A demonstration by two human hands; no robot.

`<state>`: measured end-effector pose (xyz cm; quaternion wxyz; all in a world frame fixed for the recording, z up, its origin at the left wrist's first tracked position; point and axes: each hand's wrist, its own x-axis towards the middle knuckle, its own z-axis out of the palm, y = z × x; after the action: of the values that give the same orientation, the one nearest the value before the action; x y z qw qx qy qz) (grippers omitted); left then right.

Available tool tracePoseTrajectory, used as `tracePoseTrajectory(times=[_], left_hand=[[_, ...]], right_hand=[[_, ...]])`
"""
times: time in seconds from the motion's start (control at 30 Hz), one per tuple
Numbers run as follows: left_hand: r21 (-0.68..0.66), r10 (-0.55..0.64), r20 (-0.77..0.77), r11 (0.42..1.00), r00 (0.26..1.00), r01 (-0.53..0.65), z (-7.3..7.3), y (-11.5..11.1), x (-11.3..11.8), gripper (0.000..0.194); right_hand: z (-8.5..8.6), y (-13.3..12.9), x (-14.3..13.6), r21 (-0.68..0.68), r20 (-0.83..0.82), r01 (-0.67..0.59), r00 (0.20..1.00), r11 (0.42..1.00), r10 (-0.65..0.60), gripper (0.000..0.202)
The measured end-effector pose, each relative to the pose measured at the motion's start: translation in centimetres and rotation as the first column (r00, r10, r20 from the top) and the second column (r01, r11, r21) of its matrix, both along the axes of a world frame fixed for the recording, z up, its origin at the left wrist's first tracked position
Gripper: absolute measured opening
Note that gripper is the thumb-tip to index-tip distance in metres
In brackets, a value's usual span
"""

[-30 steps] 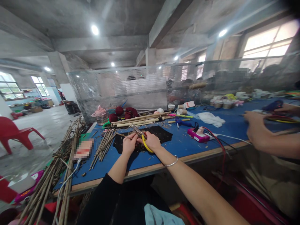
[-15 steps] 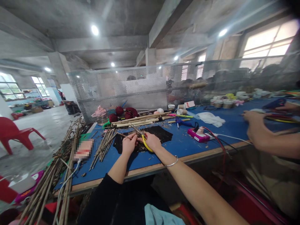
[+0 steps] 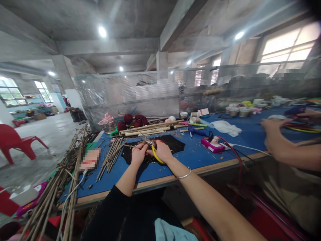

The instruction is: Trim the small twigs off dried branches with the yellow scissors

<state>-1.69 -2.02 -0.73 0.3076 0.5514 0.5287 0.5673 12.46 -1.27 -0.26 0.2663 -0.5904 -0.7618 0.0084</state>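
My left hand point(image 3: 138, 154) is closed around a thin brown twig point(image 3: 129, 146), whose free end points left. Close beside it, my right hand point(image 3: 162, 152) grips scissors with yellow-and-red handles point(image 3: 156, 156). Their metal blades extend up and left, above the fingers of my left hand. Both hands are over a black cloth point(image 3: 177, 143) strewn with bark scraps. The fingertips partly hide where the twig and scissors come together. Left of the cloth lies a bundle of cut sticks point(image 3: 111, 155) on the blue tabletop point(image 3: 193, 160).
Long branches point(image 3: 50, 197) lean at the table's left edge. Behind the cloth are pale rods point(image 3: 150, 130) and dark red yarn balls point(image 3: 128, 118). A purple power strip point(image 3: 212, 146) with cables, a blue glue gun point(image 3: 197, 131) and a co-worker's arm point(image 3: 283, 147) are to the right.
My hands stay in almost the same spot. The scissor blades and the twig's free end sit slightly lower. A co-worker's hand at the right has shifted a little.
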Motion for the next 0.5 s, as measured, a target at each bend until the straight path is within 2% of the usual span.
tracePoseTrajectory(times=[0.17, 0.33, 0.5], left_hand=[[0.005, -0.005, -0.047, 1.0, 0.999, 0.005, 0.22, -0.13, 0.04, 0.025], [-0.001, 0.019, -0.048, 1.0, 0.999, -0.019, 0.07, -0.02, -0.06, 0.029], [0.024, 0.067, -0.124, 0.998, 0.99, -0.064, -0.39, 0.4, -0.41, 0.035]], right_hand=[[-0.23, 0.18, -0.05, -0.052, 0.006, -0.009, 1.0, 0.999, 0.01, 0.061], [-0.12, 0.09, -0.15, -0.116, 0.036, 0.043, 0.999, 0.992, -0.039, 0.063], [0.11, 0.03, -0.12, -0.138, 0.041, 0.062, 0.998, 0.989, -0.057, 0.062]])
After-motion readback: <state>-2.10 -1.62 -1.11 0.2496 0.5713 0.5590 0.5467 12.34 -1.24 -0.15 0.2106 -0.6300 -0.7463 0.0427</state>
